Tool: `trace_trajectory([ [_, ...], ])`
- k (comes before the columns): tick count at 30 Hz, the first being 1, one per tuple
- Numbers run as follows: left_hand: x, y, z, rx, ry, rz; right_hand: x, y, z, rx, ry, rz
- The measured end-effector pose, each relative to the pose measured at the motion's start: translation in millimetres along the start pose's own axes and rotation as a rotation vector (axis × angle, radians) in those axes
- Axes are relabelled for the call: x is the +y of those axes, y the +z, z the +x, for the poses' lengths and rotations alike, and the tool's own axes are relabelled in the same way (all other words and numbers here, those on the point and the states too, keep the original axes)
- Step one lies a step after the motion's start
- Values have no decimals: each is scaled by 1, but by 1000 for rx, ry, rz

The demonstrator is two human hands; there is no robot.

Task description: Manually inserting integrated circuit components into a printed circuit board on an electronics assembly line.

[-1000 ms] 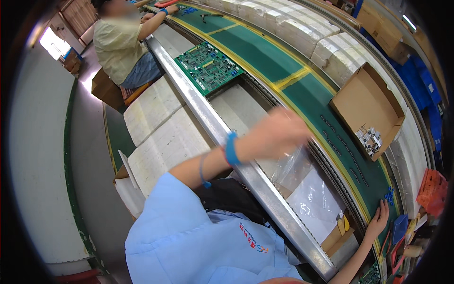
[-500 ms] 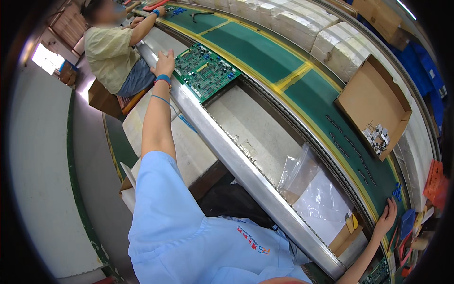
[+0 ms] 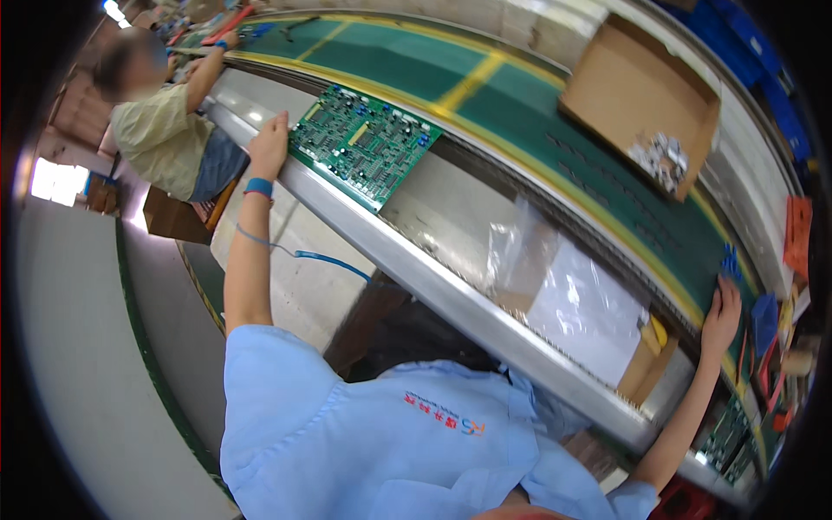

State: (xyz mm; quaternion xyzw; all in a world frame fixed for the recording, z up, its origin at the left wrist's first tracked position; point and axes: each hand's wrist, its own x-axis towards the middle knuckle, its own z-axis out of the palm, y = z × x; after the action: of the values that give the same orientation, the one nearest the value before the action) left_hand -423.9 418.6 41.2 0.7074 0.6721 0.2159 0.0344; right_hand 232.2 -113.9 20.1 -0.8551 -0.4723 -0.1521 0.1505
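At the upper left, my left hand (image 3: 269, 147) is against the left edge of a green circuit board (image 3: 364, 143), its fingers held together there. The board is packed with small black, white and blue components and bridges two metal rails, the near one silver (image 3: 459, 290). Blue wristbands circle my left wrist. At far right, my right hand (image 3: 724, 316) rests on the green belt with fingers stretched out. Its fingertips lie just short of a small cluster of blue parts (image 3: 730, 260); whether they touch is unclear.
A cardboard box (image 3: 620, 95) with small white pieces stands beyond the belt (image 3: 511, 95); rows of dark strips (image 3: 607, 178) lie before it. Between the rails are a clear plastic bag (image 3: 576, 303) and yellow pieces (image 3: 654, 332). A co-worker (image 3: 160, 130) sits at upper left.
The circuit board has slid along the rails toward the plastic bag, my left hand staying at its left edge. My right hand remains by the blue parts. The whole view has shifted.
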Motion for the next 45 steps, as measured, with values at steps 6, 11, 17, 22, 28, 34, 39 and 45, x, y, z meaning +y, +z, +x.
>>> trace_trajectory([
  [6,58,-8,-56,-335,205,-278,5,-8,0,80,50,77],
  [11,111,-29,-103,-559,287,-286,1,-13,6,86,88,52],
  [17,188,-34,-144,-749,635,-179,5,-15,-3,50,115,53],
  [22,234,-40,-173,-834,883,31,-12,-18,-2,89,127,118],
  [28,276,-32,-201,-773,1091,40,-17,-22,-3,90,236,172],
  [34,304,-30,-220,-787,1221,54,-19,-26,-3,75,232,236],
  [39,316,-32,-231,-830,1292,151,-27,-32,-3,43,204,254],
  [45,348,-37,-205,-621,1214,181,-38,-34,-5,61,165,348],
])
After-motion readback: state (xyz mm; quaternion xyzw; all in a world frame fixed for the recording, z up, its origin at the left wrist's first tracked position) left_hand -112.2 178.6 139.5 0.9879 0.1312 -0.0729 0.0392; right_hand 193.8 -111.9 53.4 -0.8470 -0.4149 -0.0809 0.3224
